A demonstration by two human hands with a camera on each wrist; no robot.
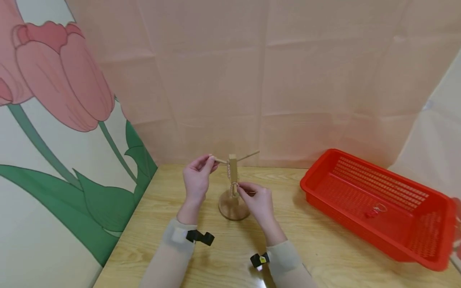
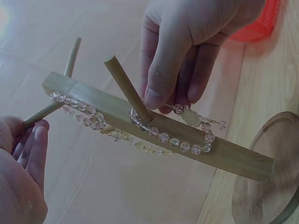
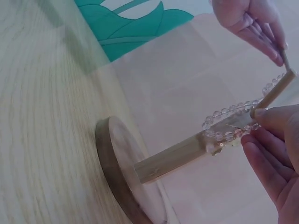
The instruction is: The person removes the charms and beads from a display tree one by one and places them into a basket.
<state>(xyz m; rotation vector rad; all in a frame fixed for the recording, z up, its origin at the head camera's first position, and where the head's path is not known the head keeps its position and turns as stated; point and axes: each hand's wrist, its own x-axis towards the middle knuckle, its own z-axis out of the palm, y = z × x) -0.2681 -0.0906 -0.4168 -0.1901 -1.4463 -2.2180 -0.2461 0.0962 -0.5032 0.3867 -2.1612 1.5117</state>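
A wooden jewelry stand [image 1: 233, 170] with a round base [image 1: 230, 210] stands upright on the table. My left hand [image 1: 197, 176] pinches the end of its upper left peg [image 2: 44, 113]. My right hand [image 1: 260, 202] is at the lower peg [image 2: 122, 84], pinching a clear-pink beaded bracelet [image 2: 174, 143] between thumb and fingers. This bracelet loops round the lower peg and lies against the post; a pale carved bead [image 2: 191, 116] shows below my right fingers. Another pink beaded bracelet [image 2: 77, 105] hangs on the upper peg, and yellowish beads [image 2: 145, 148] show behind the post.
To the right sits a red plastic basket [image 1: 354, 230], with a small red item with a loop [image 1: 372, 213] inside. A pinkish sheet [image 1: 216, 80] hangs behind the wooden table [image 1: 144, 244]. On the left is a tulip-printed panel [image 1: 57, 140].
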